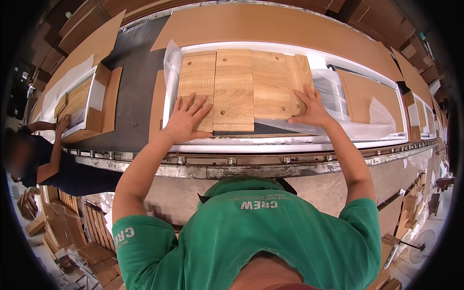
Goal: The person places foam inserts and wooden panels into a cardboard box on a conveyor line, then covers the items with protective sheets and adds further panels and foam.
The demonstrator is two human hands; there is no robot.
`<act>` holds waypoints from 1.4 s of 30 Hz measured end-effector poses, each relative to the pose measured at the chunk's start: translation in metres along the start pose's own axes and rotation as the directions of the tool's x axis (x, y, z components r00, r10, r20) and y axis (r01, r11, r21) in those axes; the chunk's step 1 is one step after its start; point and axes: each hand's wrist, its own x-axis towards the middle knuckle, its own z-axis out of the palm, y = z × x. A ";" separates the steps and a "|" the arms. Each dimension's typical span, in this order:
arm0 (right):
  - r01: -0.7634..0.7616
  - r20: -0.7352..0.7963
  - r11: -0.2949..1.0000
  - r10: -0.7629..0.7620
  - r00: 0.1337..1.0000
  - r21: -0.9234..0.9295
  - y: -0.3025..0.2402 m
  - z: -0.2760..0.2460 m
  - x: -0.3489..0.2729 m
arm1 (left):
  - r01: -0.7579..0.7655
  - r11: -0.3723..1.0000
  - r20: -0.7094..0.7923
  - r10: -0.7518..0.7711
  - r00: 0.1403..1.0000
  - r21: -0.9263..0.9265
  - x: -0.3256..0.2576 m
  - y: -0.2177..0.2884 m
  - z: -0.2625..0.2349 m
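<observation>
Three light oak panels lie side by side in a white foam-lined tray on the conveyor. My left hand rests flat, fingers spread, on the near corner of the left panel. My right hand presses flat on the near right corner of the right panel. The middle panel lies between them, untouched. Clear plastic wrap bunches beside my right hand and at the tray's left end.
A dark conveyor belt with a metal roller edge carries brown cardboard sheets. At the left, another person's hand reaches into an open carton holding panels. Stacked wood parts lie on the floor at the lower left.
</observation>
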 end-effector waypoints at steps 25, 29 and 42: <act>-0.353 -0.387 0.929 0.287 0.876 -0.112 -0.004 0.034 0.088 | -0.119 0.975 -0.072 0.107 0.992 -0.185 0.033 0.032 0.037; -0.389 -0.302 0.918 0.350 0.887 -0.081 -0.020 0.021 0.086 | -0.085 0.984 -0.081 0.073 0.994 -0.158 0.028 0.029 0.038; -0.385 -0.271 0.892 0.320 0.908 -0.239 -0.007 0.035 0.088 | 0.061 0.976 -0.096 -0.083 0.992 -0.209 0.135 0.052 0.047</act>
